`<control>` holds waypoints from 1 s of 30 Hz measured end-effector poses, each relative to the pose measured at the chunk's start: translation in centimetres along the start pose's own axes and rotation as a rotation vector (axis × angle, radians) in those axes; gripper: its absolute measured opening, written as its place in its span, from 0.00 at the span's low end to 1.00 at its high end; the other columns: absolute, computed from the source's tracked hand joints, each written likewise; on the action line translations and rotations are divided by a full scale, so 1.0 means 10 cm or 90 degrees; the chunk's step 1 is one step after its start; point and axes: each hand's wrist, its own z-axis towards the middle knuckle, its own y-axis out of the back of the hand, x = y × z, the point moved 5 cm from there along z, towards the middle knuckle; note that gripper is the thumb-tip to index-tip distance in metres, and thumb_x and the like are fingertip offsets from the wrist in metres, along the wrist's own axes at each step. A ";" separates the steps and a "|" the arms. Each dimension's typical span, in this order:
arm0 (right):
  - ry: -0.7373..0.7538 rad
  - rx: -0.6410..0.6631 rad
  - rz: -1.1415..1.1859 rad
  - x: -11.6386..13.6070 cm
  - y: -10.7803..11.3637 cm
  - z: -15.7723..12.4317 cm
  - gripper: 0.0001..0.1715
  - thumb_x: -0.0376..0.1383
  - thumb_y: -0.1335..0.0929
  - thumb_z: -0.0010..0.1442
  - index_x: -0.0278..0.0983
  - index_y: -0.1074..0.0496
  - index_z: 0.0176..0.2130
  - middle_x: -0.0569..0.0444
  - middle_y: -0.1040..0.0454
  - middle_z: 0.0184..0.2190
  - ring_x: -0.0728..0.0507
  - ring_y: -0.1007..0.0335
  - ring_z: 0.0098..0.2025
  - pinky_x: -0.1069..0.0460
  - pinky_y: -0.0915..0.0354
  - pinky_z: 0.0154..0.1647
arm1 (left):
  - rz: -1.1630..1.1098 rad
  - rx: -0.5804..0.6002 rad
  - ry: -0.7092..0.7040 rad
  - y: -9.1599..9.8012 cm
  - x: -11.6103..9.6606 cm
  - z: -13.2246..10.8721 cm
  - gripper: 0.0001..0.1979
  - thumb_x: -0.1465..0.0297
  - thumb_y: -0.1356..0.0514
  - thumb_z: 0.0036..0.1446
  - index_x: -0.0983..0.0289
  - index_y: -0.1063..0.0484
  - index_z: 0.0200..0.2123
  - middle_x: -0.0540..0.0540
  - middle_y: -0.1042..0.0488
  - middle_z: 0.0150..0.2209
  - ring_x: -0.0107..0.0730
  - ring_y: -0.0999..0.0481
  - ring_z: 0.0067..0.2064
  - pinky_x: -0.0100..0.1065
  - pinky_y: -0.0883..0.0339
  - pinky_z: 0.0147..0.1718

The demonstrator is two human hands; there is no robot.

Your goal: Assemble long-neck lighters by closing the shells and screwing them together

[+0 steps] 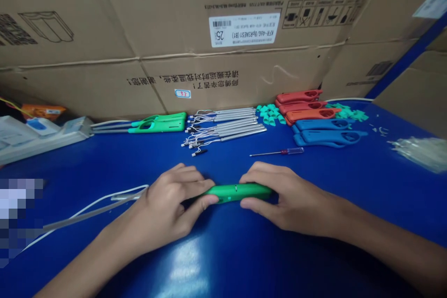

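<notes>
Both my hands grip a green lighter casing (228, 192), held level and edge-on just above the blue table. My left hand (181, 193) pinches its left end between thumb and fingers. Around the right end, the thumb and fingers of my right hand (282, 195) are closed. A small dark slot shows on the casing's upper edge between the hands. Whether a metal tube sticks out at the left end is hidden by my left hand. Beyond the hands lies a screwdriver (292, 151) with a clear and red handle.
Green lighters (164, 123) with metal tubes lie at the back left. Beside them are silver tubes (237, 123) with white wires, small teal caps (270, 114), red casings (300, 98) and blue casings (330, 136). A power strip (52, 137), a cable (80, 216) and clear plastic bags (422, 151) flank these. Cardboard (167, 28) walls the back.
</notes>
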 end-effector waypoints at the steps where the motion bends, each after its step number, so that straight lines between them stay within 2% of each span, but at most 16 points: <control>1: 0.006 -0.007 -0.002 -0.01 -0.01 0.00 0.06 0.37 0.33 0.63 0.38 0.29 0.40 0.57 0.32 0.35 0.49 0.36 0.37 0.53 0.41 0.38 | 0.007 -0.014 -0.012 0.01 -0.01 0.00 0.09 0.68 0.45 0.64 0.61 0.24 0.40 0.51 0.26 0.30 0.32 0.28 0.33 0.35 0.40 0.38; 6: 0.024 -0.067 -0.024 -0.03 -0.03 0.00 0.04 0.34 0.33 0.62 0.35 0.30 0.34 0.56 0.32 0.31 0.50 0.37 0.33 0.54 0.42 0.34 | 0.061 -0.076 -0.065 0.04 -0.08 -0.01 0.08 0.70 0.44 0.64 0.63 0.25 0.39 0.51 0.27 0.28 0.31 0.30 0.30 0.36 0.42 0.34; 11: 0.048 -0.119 0.005 -0.01 0.01 0.00 0.03 0.34 0.31 0.59 0.36 0.28 0.35 0.57 0.30 0.30 0.50 0.36 0.31 0.54 0.41 0.33 | 0.091 -0.133 -0.106 0.07 -0.10 -0.01 0.06 0.72 0.42 0.62 0.65 0.25 0.40 0.51 0.27 0.28 0.30 0.31 0.29 0.35 0.43 0.32; 16: 0.005 -0.036 0.090 0.01 -0.01 -0.01 0.15 0.36 0.32 0.60 0.41 0.29 0.48 0.55 0.26 0.39 0.47 0.32 0.39 0.53 0.38 0.40 | 0.101 -0.160 -0.143 0.08 -0.15 0.00 0.06 0.73 0.42 0.61 0.66 0.25 0.41 0.52 0.27 0.29 0.29 0.32 0.29 0.35 0.43 0.31; 21: -0.085 0.193 0.326 0.03 -0.12 -0.02 0.24 0.36 0.29 0.56 0.40 0.33 0.52 0.56 0.28 0.35 0.50 0.34 0.30 0.56 0.38 0.29 | 0.092 -0.164 -0.179 0.05 -0.23 -0.01 0.08 0.76 0.41 0.60 0.67 0.28 0.44 0.54 0.26 0.31 0.31 0.33 0.31 0.37 0.43 0.31; 23: -0.118 0.243 0.426 0.04 -0.17 -0.02 0.30 0.35 0.29 0.54 0.39 0.37 0.56 0.57 0.29 0.35 0.51 0.36 0.30 0.56 0.39 0.29 | 0.089 -0.173 -0.188 0.05 -0.25 -0.01 0.10 0.78 0.41 0.59 0.67 0.29 0.45 0.55 0.25 0.33 0.33 0.31 0.33 0.37 0.42 0.32; 27: -0.168 0.234 0.463 0.06 -0.22 -0.02 0.36 0.33 0.30 0.53 0.40 0.39 0.60 0.60 0.35 0.30 0.53 0.42 0.26 0.57 0.42 0.26 | 0.100 -0.178 -0.176 0.04 -0.28 -0.01 0.11 0.78 0.41 0.59 0.67 0.30 0.46 0.56 0.23 0.36 0.35 0.28 0.36 0.38 0.39 0.35; 30: -0.287 0.243 0.447 0.01 -0.21 -0.08 0.39 0.35 0.31 0.53 0.43 0.41 0.63 0.62 0.37 0.26 0.54 0.44 0.22 0.59 0.47 0.20 | 0.100 -0.155 -0.156 0.00 -0.29 0.00 0.10 0.76 0.42 0.61 0.66 0.29 0.46 0.57 0.23 0.38 0.36 0.27 0.38 0.40 0.38 0.38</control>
